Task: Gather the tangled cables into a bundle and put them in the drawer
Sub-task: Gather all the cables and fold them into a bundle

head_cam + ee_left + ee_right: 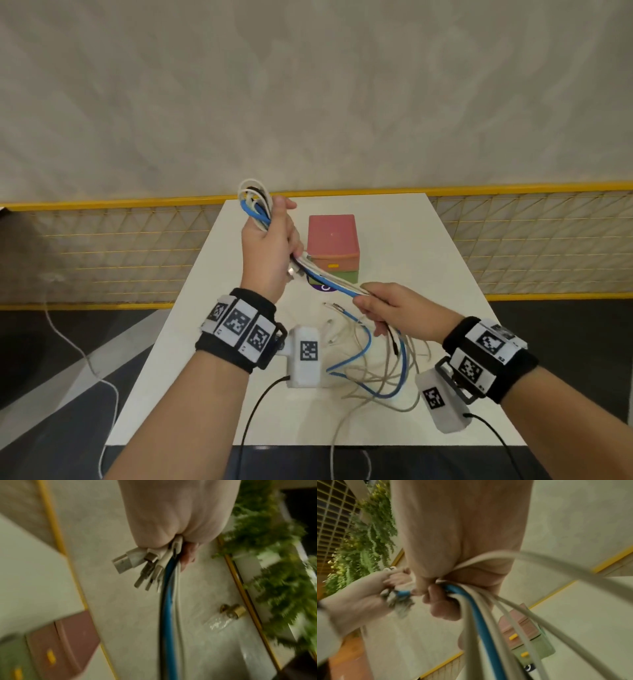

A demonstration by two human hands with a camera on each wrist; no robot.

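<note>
Aloft, both hands' fingers clench cables above table; slack apparently overhangs near edge.

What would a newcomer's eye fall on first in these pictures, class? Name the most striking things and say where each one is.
First, the bundle of cables, white with a bright blue one, stretched in the air between the left hand and the right hand above the white table. Next, the loose cable ends trailing onto the table near the person. Behind the hands stands a small drawer unit with a pink top.
</note>
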